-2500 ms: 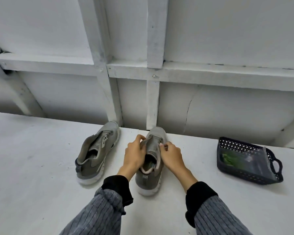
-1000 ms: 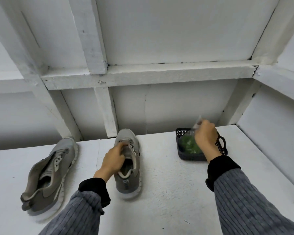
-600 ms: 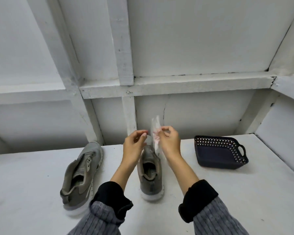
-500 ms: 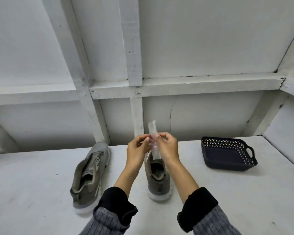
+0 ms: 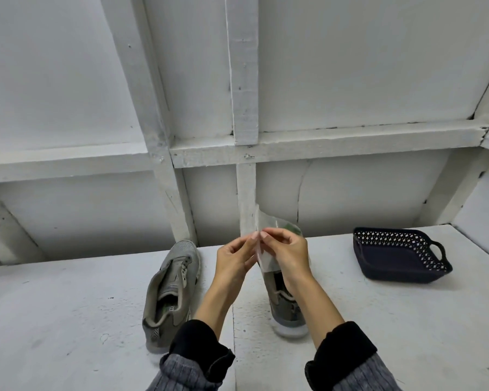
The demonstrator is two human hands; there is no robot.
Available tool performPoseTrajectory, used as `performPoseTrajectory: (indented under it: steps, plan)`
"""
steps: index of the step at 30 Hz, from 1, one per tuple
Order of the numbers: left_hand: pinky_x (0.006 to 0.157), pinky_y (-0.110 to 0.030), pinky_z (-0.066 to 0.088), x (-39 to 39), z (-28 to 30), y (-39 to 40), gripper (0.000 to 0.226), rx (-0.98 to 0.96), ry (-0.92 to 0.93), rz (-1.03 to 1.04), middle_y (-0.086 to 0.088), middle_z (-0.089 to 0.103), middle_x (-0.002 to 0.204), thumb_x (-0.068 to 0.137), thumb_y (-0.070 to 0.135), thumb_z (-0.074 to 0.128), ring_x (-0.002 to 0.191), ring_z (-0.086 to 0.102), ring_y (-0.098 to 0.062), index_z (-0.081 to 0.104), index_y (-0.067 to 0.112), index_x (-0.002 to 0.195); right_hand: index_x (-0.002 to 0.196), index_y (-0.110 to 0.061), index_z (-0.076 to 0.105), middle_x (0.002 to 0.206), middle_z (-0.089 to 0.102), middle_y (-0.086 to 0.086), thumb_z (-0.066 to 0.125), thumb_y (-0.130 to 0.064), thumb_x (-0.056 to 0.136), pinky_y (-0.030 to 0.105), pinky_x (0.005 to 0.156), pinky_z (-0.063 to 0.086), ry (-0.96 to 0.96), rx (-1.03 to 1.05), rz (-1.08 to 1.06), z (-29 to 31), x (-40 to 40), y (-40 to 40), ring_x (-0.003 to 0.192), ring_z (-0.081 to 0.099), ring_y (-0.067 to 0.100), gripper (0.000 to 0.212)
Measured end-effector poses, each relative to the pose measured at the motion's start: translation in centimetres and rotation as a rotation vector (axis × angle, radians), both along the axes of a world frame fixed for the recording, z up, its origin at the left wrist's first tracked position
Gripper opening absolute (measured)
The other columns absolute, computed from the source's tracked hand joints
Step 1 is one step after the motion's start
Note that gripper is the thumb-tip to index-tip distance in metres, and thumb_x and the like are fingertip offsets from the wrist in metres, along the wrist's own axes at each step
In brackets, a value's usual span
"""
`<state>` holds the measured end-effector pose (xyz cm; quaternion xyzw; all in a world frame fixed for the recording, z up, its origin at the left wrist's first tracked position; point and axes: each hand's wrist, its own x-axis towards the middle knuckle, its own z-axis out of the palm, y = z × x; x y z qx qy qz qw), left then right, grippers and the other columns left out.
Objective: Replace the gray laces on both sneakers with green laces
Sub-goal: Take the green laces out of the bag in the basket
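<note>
Count: two grey sneakers, one clear plastic bag, one dark basket, two hands. Left sneaker [image 5: 172, 294] lies on the white painted table [image 5: 68, 320], mesh upper, pale sole, eyelets bare, tongue flopped open. Right sneaker [image 5: 287, 311] sits just beside it, mostly hidden behind the wrists, heel and translucent sole visible. Bag [image 5: 263, 235] is thin, crinkled film, held upright above the right sneaker; a bit of green [image 5: 290, 227] shows inside at its top right, presumably the green laces. Left hand [image 5: 233, 259] and right hand [image 5: 287, 253] both pinch the bag's edge, fingertips nearly meeting, forearms angled inward. Basket [image 5: 401, 256] is perforated plastic, rectangular, loop handle, well apart on the right.
</note>
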<state>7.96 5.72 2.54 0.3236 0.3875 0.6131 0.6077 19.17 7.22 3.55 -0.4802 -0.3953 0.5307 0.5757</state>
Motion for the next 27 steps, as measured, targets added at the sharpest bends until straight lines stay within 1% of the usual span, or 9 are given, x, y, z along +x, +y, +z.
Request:
performPoseTrajectory:
  steps: [3, 7, 10, 12, 13, 17, 22, 25, 27]
  plan:
    - [0.075, -0.024, 0.056, -0.4, -0.2, 0.7, 0.023, -0.007, -0.004, -0.030, -0.020, 0.071, 0.102, 0.090, 0.014, 0.062, 0.091, 0.071, -0.023, 0.069, -0.003, 0.105, 0.096, -0.007, 0.073, 0.087, 0.075, 0.004, 0.074, -0.007, 0.081, 0.019, 0.071, 0.056, -0.001, -0.001, -0.026, -0.3, -0.1, 0.3, 0.080, 0.071, 0.011, 0.015]
    - [0.079, -0.027, 0.058, -0.4, -0.6, 1.6, 0.018, -0.037, 0.050, -0.046, -0.020, 0.072, 0.102, 0.090, 0.011, 0.063, 0.091, 0.070, -0.024, 0.071, 0.000, 0.102, 0.095, -0.006, 0.073, 0.088, 0.075, 0.006, 0.074, -0.009, 0.082, 0.030, 0.080, 0.058, -0.015, -0.022, -0.063, -1.1, 0.0, 0.9, 0.086, 0.072, 0.020, 0.014]
    - [0.088, -0.032, 0.056, -0.1, -0.8, 2.1, 0.018, -0.043, 0.110, -0.074, -0.020, 0.071, 0.105, 0.088, 0.012, 0.066, 0.094, 0.069, -0.024, 0.072, 0.000, 0.101, 0.091, -0.010, 0.074, 0.087, 0.075, 0.007, 0.074, -0.022, 0.083, 0.035, 0.082, 0.058, -0.037, -0.026, -0.057, -1.5, 0.3, 1.2, 0.085, 0.072, 0.022, 0.014]
    - [0.093, -0.034, 0.054, 0.0, -1.0, 2.3, 0.020, -0.054, 0.135, -0.101, -0.019, 0.071, 0.106, 0.087, 0.013, 0.068, 0.098, 0.068, -0.024, 0.073, -0.001, 0.101, 0.087, -0.012, 0.075, 0.086, 0.075, 0.006, 0.076, -0.031, 0.081, 0.034, 0.080, 0.058, -0.062, -0.027, -0.043, -1.3, 0.6, 1.2, 0.085, 0.073, 0.021, 0.020]
    - [0.093, -0.034, 0.054, 0.1, -1.1, 2.4, 0.020, -0.063, 0.139, -0.111, -0.018, 0.071, 0.105, 0.086, 0.013, 0.068, 0.098, 0.069, -0.023, 0.073, 0.000, 0.100, 0.086, -0.011, 0.074, 0.085, 0.075, 0.007, 0.076, -0.031, 0.081, 0.034, 0.079, 0.058, -0.057, -0.022, -0.038, -1.2, 0.9, 1.2, 0.084, 0.073, 0.021, 0.021]
    - [0.086, -0.028, 0.056, 0.2, -0.9, 2.7, 0.021, -0.086, 0.158, -0.148, -0.015, 0.073, 0.101, 0.085, 0.011, 0.069, 0.090, 0.071, -0.015, 0.072, -0.002, 0.102, 0.084, -0.006, 0.073, 0.082, 0.074, 0.009, 0.075, -0.020, 0.082, 0.037, 0.078, 0.059, -0.138, 0.005, -0.055, -0.9, 1.5, 1.2, 0.080, 0.073, 0.022, 0.014]
    - [0.075, -0.024, 0.057, 0.0, -0.8, 3.0, 0.022, -0.076, 0.257, -0.164, -0.014, 0.074, 0.099, 0.086, 0.013, 0.070, 0.086, 0.071, -0.011, 0.073, -0.003, 0.101, 0.078, -0.004, 0.072, 0.076, 0.073, 0.010, 0.068, -0.008, 0.087, 0.031, 0.071, 0.060, -0.249, 0.039, -0.079, -1.0, 1.9, 1.6, 0.075, 0.072, 0.023, 0.010]
    - [0.069, -0.021, 0.056, 0.0, -0.6, 3.2, 0.020, -0.077, 0.309, -0.146, -0.014, 0.074, 0.098, 0.088, 0.013, 0.068, 0.086, 0.071, -0.011, 0.073, -0.003, 0.100, 0.073, -0.014, 0.069, 0.073, 0.072, 0.003, 0.064, -0.011, 0.089, 0.036, 0.073, 0.060, -0.406, 0.062, -0.072, -1.1, 1.6, 2.0, 0.074, 0.071, 0.019, 0.017]
    - [0.069, -0.021, 0.055, -0.2, -0.5, 3.5, 0.020, -0.087, 0.306, -0.165, -0.014, 0.074, 0.098, 0.089, 0.013, 0.066, 0.088, 0.071, -0.013, 0.072, -0.003, 0.100, 0.075, -0.013, 0.069, 0.075, 0.072, 0.002, 0.061, -0.013, 0.090, 0.039, 0.077, 0.059, -0.418, 0.031, -0.061, -1.2, 1.4, 2.3, 0.075, 0.071, 0.018, 0.017]
